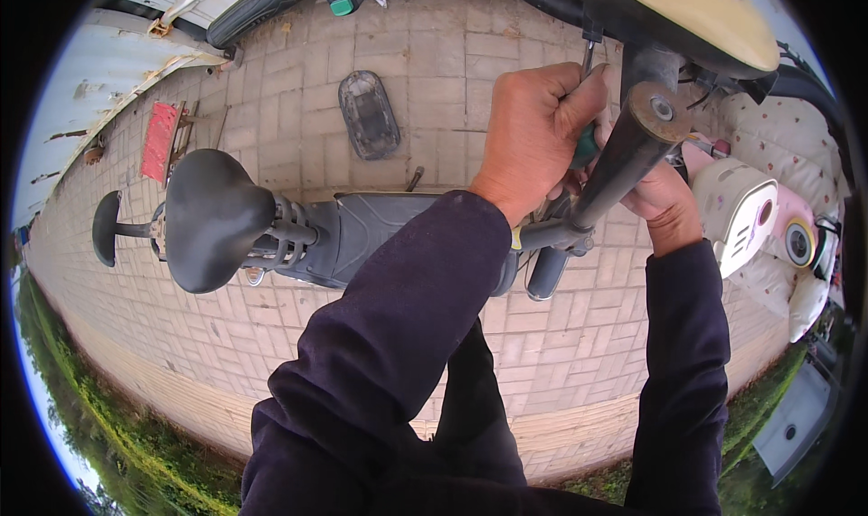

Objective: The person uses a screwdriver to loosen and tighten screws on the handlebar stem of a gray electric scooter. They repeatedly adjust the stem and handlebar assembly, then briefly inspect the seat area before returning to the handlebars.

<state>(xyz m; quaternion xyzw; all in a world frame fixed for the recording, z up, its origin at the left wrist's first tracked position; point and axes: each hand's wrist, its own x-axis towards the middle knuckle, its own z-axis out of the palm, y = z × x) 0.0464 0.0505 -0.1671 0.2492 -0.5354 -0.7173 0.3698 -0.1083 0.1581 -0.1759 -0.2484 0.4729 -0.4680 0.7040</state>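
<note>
My left hand (529,132) is closed around a tool with a green handle (583,144) and a thin metal shank (589,57), held upright under the handlebar assembly of a scooter, beside its cream housing (687,5). My right hand (655,195) is behind the dark steering column (610,168), with its fingers mostly hidden by the column and my left hand; what it holds cannot be made out. The black seat (212,227) and grey footboard (366,231) of the scooter extend to the left.
A black oval part (369,114) lies on the paving (443,55). A red board (160,136) is near the rusty white metal panel (72,109) at left. At right are a white and pink scooter (741,209) and a quilted cover (768,132). Hedges (99,398) line the paving.
</note>
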